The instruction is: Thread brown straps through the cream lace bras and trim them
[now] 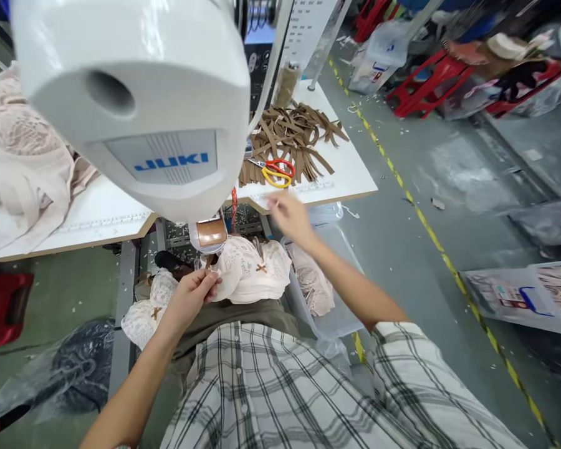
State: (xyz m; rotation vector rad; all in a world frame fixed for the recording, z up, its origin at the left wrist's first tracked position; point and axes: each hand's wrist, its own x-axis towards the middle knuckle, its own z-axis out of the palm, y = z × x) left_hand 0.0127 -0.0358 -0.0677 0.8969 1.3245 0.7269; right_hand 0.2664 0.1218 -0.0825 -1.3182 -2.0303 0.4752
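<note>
Two cream, lacy bras [264,274] (one brown bow each) lie at our lap; our left hand [191,296] pinches one's edge. Near one pair of scissors [278,173], our right hand [290,215] blurs, half-curled, contents unclear.

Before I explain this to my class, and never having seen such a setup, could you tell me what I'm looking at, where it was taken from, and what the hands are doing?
There is no robot here, only a person's bare hands. The single picture comes from a camera worn on the head, looking forward and down past a checked shirt.

The big white shape is a machine head marked JUKI. On the white table lie pale garments to the left; to the right are brown strips and scissors with red and yellow handles.

The left hand pinches pale fabric by a white lace bra at the lap. The right hand is raised near the table edge, too blurred to tell whether it holds anything.
</note>
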